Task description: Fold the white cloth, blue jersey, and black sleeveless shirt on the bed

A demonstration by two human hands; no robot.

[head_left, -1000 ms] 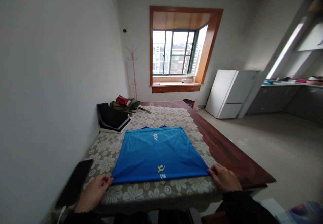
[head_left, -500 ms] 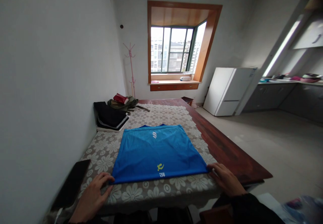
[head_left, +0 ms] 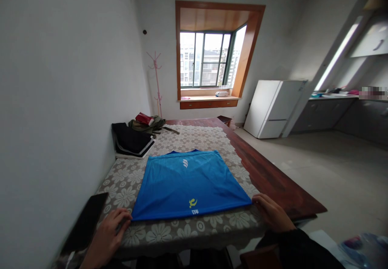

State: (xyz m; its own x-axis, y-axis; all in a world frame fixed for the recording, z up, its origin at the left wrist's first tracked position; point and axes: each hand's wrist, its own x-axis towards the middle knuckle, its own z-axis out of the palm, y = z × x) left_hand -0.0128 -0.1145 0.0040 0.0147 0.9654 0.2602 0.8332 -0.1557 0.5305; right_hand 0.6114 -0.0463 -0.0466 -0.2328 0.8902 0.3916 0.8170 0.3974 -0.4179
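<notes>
A blue sports shirt [head_left: 184,182] lies folded on the flowered tablecloth [head_left: 160,232], with a white mark near its far edge and a yellow logo near its front edge. At the shirt's near left corner, my left hand [head_left: 110,228] pinches the fabric between thumb and fingers. My right hand [head_left: 273,211] grips the near right corner the same way, its thumb partly hidden. Between the two hands the front edge is stretched nearly straight, and a few diagonal creases run across the cloth.
A black tablet-like slab [head_left: 86,220] lies by the wall at left. Dark folded clothing [head_left: 131,141] and a green bag [head_left: 156,123] with a red packet [head_left: 144,118] sit at the far left. Bare reddish wood [head_left: 273,180] borders the cloth at right. Beyond stands a white fridge [head_left: 269,107].
Both hands have moved slightly outward, left hand to the left and right hand to the right and a little up. The shirt's front edge is drawn wider, with diagonal creases showing.
</notes>
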